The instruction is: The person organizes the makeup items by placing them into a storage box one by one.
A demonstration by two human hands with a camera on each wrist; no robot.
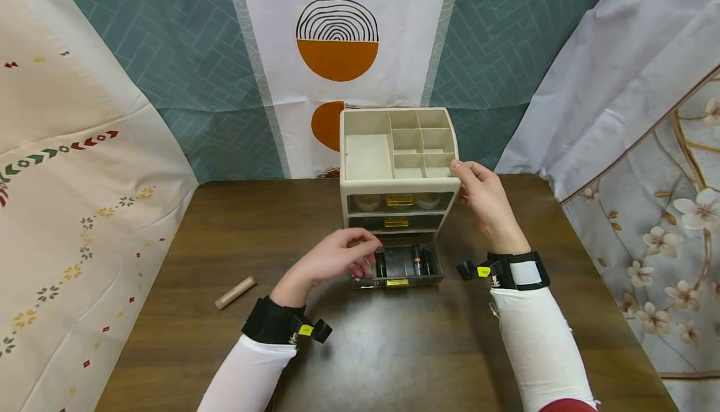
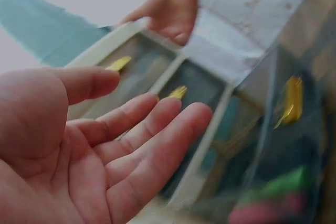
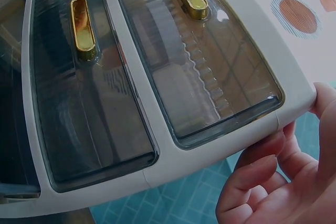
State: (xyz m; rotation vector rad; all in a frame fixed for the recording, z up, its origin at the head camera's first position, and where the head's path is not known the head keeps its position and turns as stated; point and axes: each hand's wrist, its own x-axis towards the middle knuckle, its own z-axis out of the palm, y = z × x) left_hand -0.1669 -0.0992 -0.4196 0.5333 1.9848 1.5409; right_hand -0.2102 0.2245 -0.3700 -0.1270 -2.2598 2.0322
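A cream cosmetics organizer (image 1: 360, 185) stands on the table, its lowest clear drawer (image 1: 400, 263) pulled out. Dark lipstick-like tubes (image 1: 417, 259) lie in that drawer, and the left wrist view shows something green (image 2: 283, 184) and pink in it, blurred. Over the drawer's left side hovers my left hand (image 1: 336, 254), fingers loosely spread and nothing held. My right hand (image 1: 486, 202) grips the organizer's right side, thumb near the top edge and fingers curled against the side wall (image 3: 210, 153).
A beige tube (image 1: 235, 292) lies on the brown table (image 1: 371, 349), left of my left hand. Two upper drawers with gold handles (image 1: 400, 200) are closed. The organizer's top has several open compartments (image 1: 368, 155). Patterned cloths (image 1: 208, 74) hang behind and at both sides.
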